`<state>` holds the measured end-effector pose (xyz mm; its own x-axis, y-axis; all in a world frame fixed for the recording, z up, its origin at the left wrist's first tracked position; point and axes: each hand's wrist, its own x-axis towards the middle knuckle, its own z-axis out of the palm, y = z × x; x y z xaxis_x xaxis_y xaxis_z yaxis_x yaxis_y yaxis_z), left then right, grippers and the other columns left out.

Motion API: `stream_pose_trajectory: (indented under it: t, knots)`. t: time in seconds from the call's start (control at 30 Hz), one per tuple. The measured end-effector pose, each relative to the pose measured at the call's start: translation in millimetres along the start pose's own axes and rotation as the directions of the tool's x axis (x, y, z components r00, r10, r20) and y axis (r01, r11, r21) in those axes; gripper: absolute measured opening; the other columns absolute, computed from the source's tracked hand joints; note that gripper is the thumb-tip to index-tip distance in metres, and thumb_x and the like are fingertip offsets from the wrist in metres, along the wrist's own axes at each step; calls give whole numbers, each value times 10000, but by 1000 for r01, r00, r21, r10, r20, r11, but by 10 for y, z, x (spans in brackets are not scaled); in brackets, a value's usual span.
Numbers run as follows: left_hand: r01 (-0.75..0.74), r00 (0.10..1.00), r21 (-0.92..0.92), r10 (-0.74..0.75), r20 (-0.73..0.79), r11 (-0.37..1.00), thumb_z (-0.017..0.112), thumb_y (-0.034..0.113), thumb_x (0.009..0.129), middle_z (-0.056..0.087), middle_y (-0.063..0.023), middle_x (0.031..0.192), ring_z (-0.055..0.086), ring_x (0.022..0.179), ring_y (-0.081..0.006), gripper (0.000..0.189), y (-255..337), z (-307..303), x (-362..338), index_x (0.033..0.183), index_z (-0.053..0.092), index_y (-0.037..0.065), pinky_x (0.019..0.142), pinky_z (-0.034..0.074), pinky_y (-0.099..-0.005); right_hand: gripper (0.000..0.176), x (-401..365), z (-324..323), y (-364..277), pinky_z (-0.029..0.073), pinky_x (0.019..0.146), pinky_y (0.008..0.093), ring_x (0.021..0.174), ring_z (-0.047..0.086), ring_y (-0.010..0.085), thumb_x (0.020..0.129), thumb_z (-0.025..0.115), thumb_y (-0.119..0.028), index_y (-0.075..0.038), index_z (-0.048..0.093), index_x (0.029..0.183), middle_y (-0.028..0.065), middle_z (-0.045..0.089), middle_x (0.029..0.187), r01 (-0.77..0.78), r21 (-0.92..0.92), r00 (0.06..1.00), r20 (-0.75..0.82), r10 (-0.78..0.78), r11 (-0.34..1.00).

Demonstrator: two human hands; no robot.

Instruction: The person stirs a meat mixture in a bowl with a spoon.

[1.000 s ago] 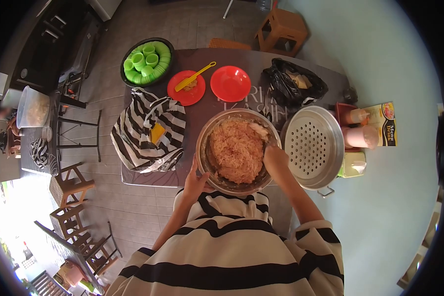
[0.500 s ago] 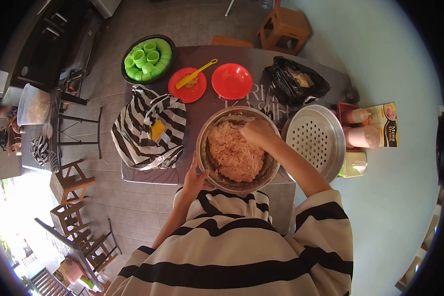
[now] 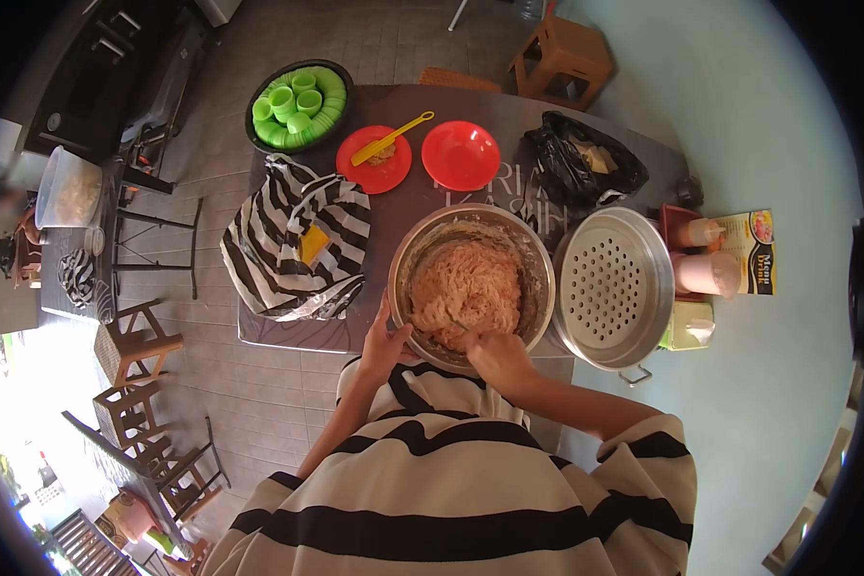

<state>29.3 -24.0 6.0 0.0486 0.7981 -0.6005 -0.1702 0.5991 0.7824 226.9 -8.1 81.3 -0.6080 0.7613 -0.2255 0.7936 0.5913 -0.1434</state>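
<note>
A metal mixing bowl (image 3: 538, 288) stands at the table's front edge, holding a pale pink, sticky minced mixture (image 3: 470, 278). My left hand (image 3: 384, 341) grips the bowl's rim at its lower left, fingers round the outside and thumb near the edge. At the near side of the bowl, my right hand (image 3: 497, 357) is closed on a thin metal utensil (image 3: 458, 324), whose far end is sunk in the mixture and hidden. To the right of the bowl sits a perforated steamer tray (image 3: 605, 288) in a metal pan with a side handle.
A striped plastic bag (image 3: 293, 250) lies left. Behind are a red plate (image 3: 461, 156), another red plate (image 3: 394, 178) bearing a yellow spatula (image 3: 384, 144), green cups (image 3: 298, 104) and a black bag (image 3: 547, 158). Sauce bottles (image 3: 706, 274) stand right. A person (image 3: 24, 235) is far left.
My right hand has moved from the far right side of the bowl to its near side, pulling through the mixture. My left hand stays on the rim. The view has shifted slightly.
</note>
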Motion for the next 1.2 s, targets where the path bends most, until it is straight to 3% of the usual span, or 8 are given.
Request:
stream_pose_trajectory:
  t: [0.13, 0.47, 0.6, 0.67, 0.9, 1.1, 1.17, 1.2]
  knots:
    - [-34, 999, -72, 35, 15, 997, 480, -22, 811, 533, -112, 1061, 606, 642, -133, 704, -33, -10, 12, 1369, 99, 173, 527, 551, -240, 190, -263, -146, 277, 456, 424, 310, 531, 595, 216, 671, 522, -58, 45, 540, 829, 105, 579, 603, -11, -107, 995, 101, 22, 994]
    - [235, 972, -121, -234, 25, 964, 442, 84, 864, 554, -165, 994, 631, 676, -205, 523, -8, 49, -110, 1324, 197, 129, 554, 556, -297, 105, 96, -1150, 792, 469, 500, 350, 616, 622, 254, 701, 504, -71, -27, 595, 731, 115, 617, 661, -119, -247, 959, 221, 175, 962]
    - [270, 962, -54, -271, -19, 961, 443, 102, 876, 531, -168, 1012, 624, 665, -216, 430, -20, 112, -125, 1254, 239, 85, 559, 553, -311, 137, 247, -858, 992, 492, 568, 381, 687, 625, 294, 725, 491, -69, -6, 609, 755, 150, 625, 725, -328, -134, 909, 226, 351, 935]
    - [230, 972, -65, -232, -29, 971, 443, 87, 872, 539, -165, 986, 622, 656, -215, 441, -87, 103, -114, 1260, 233, 84, 559, 553, -312, 168, 314, -656, 1091, 498, 629, 392, 736, 617, 324, 740, 485, -76, 11, 613, 806, 184, 620, 764, -476, -63, 813, 350, 466, 877]
    - [162, 987, -64, -163, -5, 985, 454, 48, 857, 579, -150, 882, 625, 667, -220, 463, -62, 38, -84, 1267, 240, 75, 580, 557, -323, 153, 712, 167, 1207, 476, 666, 413, 743, 580, 376, 685, 512, -74, 53, 578, 740, 245, 581, 763, -473, 169, 868, 260, 424, 865]
    - [174, 984, -118, -177, -15, 978, 480, 62, 856, 593, -146, 875, 628, 660, -207, 430, -89, 46, -76, 1240, 287, 62, 584, 553, -306, 110, 1040, 160, 895, 482, 604, 413, 671, 603, 323, 667, 535, -69, 0, 598, 726, 186, 594, 695, -141, 82, 960, 254, 116, 987]
    - [162, 986, -87, -165, -36, 983, 487, 53, 845, 600, -139, 833, 627, 639, -194, 442, -115, 34, -67, 1242, 292, 42, 557, 549, -292, 103, 1017, 144, 638, 484, 536, 390, 612, 609, 284, 668, 537, -76, -10, 597, 721, 148, 590, 639, 154, -16, 943, 301, -142, 988]
    - [151, 987, -58, -153, -47, 987, 494, 45, 833, 608, -131, 792, 625, 618, -180, 455, -132, 36, -69, 1244, 298, 21, 530, 545, -277, 103, 934, 132, 541, 484, 536, 390, 612, 609, 284, 668, 537, -76, -10, 597, 721, 148, 590, 639, 155, -12, 943, 300, -144, 988]
